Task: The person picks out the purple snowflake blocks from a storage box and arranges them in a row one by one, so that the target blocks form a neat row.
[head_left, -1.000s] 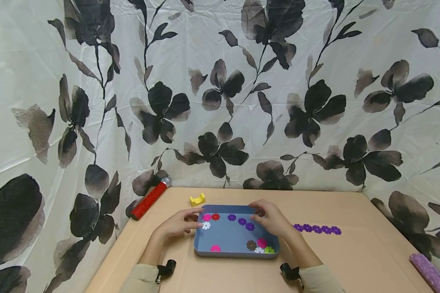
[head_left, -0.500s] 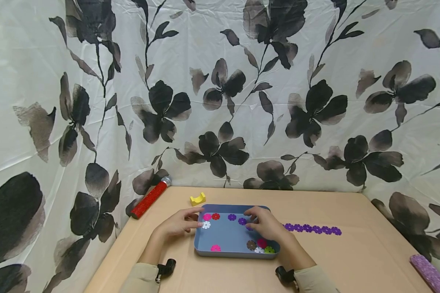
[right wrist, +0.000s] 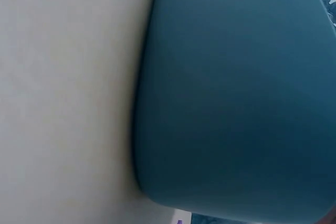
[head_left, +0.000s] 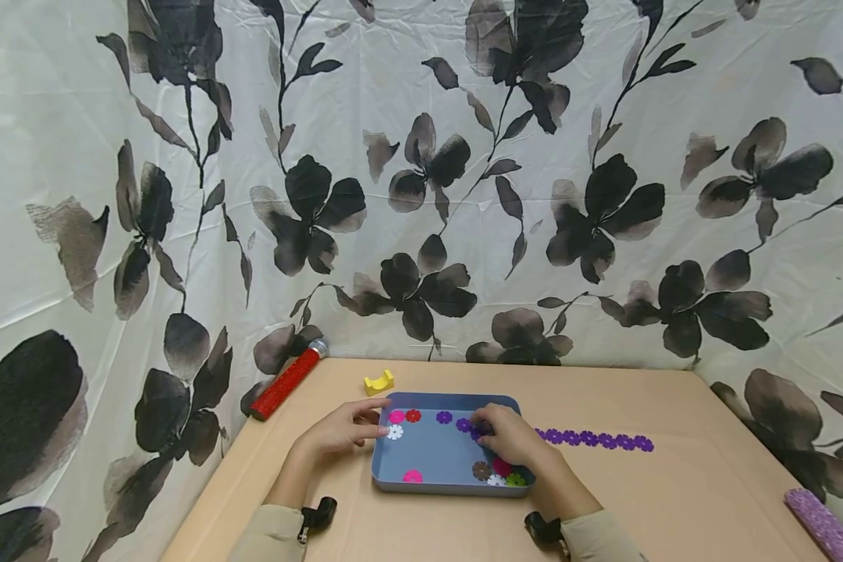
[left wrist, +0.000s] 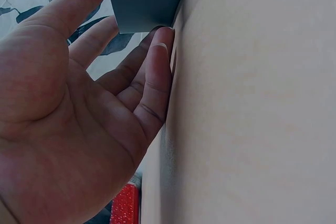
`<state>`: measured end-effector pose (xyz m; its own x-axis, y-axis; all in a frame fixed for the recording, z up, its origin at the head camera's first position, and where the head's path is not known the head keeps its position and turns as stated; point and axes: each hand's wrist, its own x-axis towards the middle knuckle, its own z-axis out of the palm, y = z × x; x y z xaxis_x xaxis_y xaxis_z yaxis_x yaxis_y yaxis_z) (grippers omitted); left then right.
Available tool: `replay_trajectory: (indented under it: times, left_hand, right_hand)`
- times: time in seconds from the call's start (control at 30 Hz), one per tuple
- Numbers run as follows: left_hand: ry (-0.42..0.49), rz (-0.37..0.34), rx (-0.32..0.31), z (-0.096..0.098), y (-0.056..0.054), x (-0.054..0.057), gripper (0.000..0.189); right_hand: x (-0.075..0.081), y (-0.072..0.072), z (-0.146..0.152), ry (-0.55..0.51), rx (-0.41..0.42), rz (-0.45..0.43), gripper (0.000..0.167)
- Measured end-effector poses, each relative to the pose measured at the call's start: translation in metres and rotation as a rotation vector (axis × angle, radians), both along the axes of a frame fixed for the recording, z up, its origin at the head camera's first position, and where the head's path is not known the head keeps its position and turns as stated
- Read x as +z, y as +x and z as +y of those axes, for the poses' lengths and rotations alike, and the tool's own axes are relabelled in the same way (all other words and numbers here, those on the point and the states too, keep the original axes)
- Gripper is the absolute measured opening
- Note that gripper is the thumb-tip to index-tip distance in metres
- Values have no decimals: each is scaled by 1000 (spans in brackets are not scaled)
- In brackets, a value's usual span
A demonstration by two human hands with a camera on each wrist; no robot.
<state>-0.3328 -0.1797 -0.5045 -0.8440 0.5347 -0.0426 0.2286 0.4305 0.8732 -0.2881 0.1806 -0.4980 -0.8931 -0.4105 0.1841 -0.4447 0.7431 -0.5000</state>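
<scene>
Three purple flower pieces (head_left: 463, 425) are showing inside the blue-grey tray (head_left: 435, 453), and the right hand (head_left: 511, 439) is closing in on them! It was hovering by the tray's far right corner a second ago; now it is sitting lower and further inside, fingers bending down over the nearest purple piece. That shift is putting the fingers among the purple pieces, so the work is apparently centring on that colour. On the tabletop (head_left: 688, 484), a row of matching purple pieces (head_left: 588, 438) is stretching off to the right of the tray, more of it showing now that the forearm is out of the way.

Meanwhile the left hand (head_left: 337, 429) is staying put, index finger and thumb spreading apart and fairly straight against the tray's left end, lower fingers bending beside the table.

Now the murky part: the right fingertips are hiding behind their own knuckles, so whether they are gripping anything, I can't tell. The right wrist view is giving us little beyond tray wall and tabletop. The right hand is also partly covering a pink piece (head_left: 502, 467), and a glittery purple object (head_left: 830, 524) is running out of frame.
</scene>
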Motion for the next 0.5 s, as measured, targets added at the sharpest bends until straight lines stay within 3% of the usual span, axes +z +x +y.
replay_trajectory:
  times: [0.5]
  left_hand:
    - [-2, 11, -13, 0, 0, 0, 64]
  right_hand:
    - [-1, -2, 1, 24, -2, 19, 16]
